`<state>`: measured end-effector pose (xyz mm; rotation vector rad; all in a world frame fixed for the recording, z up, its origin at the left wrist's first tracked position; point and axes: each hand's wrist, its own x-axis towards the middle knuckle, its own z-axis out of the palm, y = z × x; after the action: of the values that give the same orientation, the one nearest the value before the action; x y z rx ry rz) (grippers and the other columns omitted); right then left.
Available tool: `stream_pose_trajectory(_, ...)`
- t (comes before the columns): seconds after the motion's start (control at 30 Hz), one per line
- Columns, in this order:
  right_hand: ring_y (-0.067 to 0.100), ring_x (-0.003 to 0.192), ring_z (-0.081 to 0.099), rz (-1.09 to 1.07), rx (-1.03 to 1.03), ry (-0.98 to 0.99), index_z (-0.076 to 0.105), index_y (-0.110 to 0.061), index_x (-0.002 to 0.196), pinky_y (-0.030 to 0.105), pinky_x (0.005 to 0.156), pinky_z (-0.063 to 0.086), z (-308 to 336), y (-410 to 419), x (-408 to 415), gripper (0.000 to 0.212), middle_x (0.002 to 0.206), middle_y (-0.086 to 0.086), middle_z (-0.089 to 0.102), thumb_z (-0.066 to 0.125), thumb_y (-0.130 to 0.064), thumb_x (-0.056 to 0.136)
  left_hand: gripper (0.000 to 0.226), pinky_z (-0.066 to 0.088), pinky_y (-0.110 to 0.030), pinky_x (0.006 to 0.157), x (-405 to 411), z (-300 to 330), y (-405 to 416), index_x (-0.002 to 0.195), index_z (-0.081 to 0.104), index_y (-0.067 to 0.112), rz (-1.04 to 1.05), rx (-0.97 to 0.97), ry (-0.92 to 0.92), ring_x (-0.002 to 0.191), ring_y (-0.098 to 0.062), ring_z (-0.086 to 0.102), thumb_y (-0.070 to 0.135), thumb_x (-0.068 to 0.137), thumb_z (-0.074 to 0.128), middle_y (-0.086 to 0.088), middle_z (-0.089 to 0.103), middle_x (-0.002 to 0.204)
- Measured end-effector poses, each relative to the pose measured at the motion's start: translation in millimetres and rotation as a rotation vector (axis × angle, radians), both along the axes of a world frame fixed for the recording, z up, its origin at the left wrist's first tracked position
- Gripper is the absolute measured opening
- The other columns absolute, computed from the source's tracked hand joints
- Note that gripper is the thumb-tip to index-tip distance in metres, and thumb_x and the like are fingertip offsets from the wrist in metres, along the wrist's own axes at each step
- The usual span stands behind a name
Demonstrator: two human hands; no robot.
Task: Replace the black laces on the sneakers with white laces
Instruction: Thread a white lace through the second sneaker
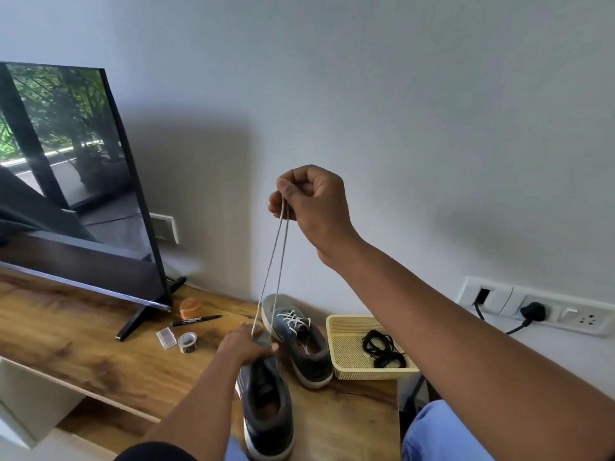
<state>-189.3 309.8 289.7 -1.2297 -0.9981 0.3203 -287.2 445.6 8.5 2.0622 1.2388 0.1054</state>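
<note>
While your left hand (244, 346) holds the near grey sneaker (266, 407) down, make the two ends of the thin white lace (274, 261) pinched in your right hand (307, 199) even.

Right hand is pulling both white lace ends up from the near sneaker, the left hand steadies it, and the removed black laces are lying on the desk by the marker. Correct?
Not quite. The head view shows the black laces in the yellow basket, not by the marker. The rest holds: right hand pulls the white lace ends up from the near sneaker; left hand steadies it.
</note>
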Motion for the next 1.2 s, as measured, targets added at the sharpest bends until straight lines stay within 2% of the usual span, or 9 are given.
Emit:
stream_pose_trajectory(0.1,0.027,0.068,0.075,-0.057,-0.088,-0.018,0.067,0.002,0.090,0.040,0.069,0.064,-20.0,3.7,16.1,0.007,0.078,0.022,0.074,0.063,0.002,0.096,0.045,0.049,-0.028,0.093,5.9,7.8,0.3,0.117,0.078,0.031,-0.006,-0.018,-0.103,0.113,-0.018,0.065,0.056,0.080,0.083,0.004,0.073,0.118)
stream_pose_trajectory(0.2,0.026,0.069,0.077,-0.148,-0.217,-0.054,0.068,-0.005,0.085,0.050,0.080,0.063,-55.8,2.2,32.8,0.010,0.076,0.011,0.076,0.063,-0.001,0.092,0.008,0.050,-0.029,0.072,6.6,15.7,0.4,0.080,0.081,0.040,-0.012,0.014,-0.193,0.081,-0.010,0.067,0.045,0.085,0.081,0.017,0.074,0.077)
stream_pose_trajectory(0.37,0.013,0.080,0.073,-0.358,-0.315,-0.147,0.072,-0.021,0.079,0.045,0.086,0.058,-119.2,-5.1,61.9,0.013,0.076,-0.007,0.075,0.072,-0.013,0.088,0.023,0.052,-0.029,0.063,-3.7,30.5,13.3,0.064,0.075,0.034,0.112,0.073,-0.190,0.066,-0.013,0.070,0.041,0.087,0.074,0.011,0.072,0.063)
stream_pose_trajectory(0.53,0.015,0.060,0.072,-0.243,-0.275,-0.043,0.068,-0.023,0.084,0.039,0.068,0.061,-171.9,4.9,63.2,0.018,0.072,-0.002,0.075,0.066,-0.010,0.096,0.028,0.065,-0.036,0.069,-36.4,24.5,38.5,0.068,0.076,0.021,0.352,0.039,-0.106,0.053,-0.012,0.071,0.036,0.084,0.059,0.008,0.072,0.058)
stream_pose_trajectory(0.7,0.012,0.053,0.067,-0.058,-0.507,-0.163,0.070,-0.028,0.081,0.035,0.056,0.058,-213.1,23.9,64.5,0.021,0.067,-0.002,0.073,0.067,-0.013,0.096,0.030,0.065,-0.037,0.076,-53.8,17.9,41.8,0.077,0.075,0.015,0.433,-0.019,0.050,0.054,-0.018,0.074,0.035,0.086,0.054,0.000,0.073,0.058)
stream_pose_trajectory(0.83,0.001,0.057,0.068,0.163,-0.733,-0.238,0.072,-0.026,0.081,0.016,0.057,0.051,-244.0,38.2,52.6,0.025,0.070,-0.009,0.075,0.065,-0.006,0.094,0.015,0.060,-0.028,0.062,-54.4,25.5,36.7,0.081,0.064,0.023,0.312,0.060,0.279,0.045,-0.010,0.069,0.034,0.090,0.068,0.007,0.069,0.051)
stream_pose_trajectory(0.9,0.002,0.060,0.071,0.227,-0.795,-0.278,0.071,-0.026,0.083,0.008,0.054,0.045,-253.6,41.7,48.7,0.026,0.072,-0.009,0.076,0.063,-0.003,0.093,0.010,0.060,-0.027,0.066,-44.7,28.8,30.6,0.091,0.069,0.022,0.221,0.116,0.330,0.051,-0.007,0.071,0.031,0.088,0.070,0.005,0.075,0.065)
stream_pose_trajectory(1.0,0.012,0.062,0.074,0.286,-0.823,-0.302,0.069,-0.020,0.085,0.017,0.057,0.052,-265.2,47.9,32.8,0.025,0.071,-0.001,0.076,0.062,0.003,0.091,0.021,0.063,-0.034,0.078,-39.9,24.5,23.9,0.093,0.070,0.016,0.162,0.054,0.226,0.055,-0.010,0.073,0.035,0.087,0.074,-0.001,0.077,0.068)
stream_pose_trajectory(1.2,0.017,0.082,0.069,0.170,-0.833,-0.487,0.072,-0.017,0.087,0.034,0.078,0.055,-281.3,45.6,24.6,0.015,0.083,-0.001,0.074,0.063,-0.005,0.086,0.025,0.066,-0.033,0.063,-26.7,17.6,1.8,0.091,0.074,0.006,0.034,-0.249,0.118,0.066,-0.020,0.078,0.026,0.083,0.086,-0.008,0.078,0.072)
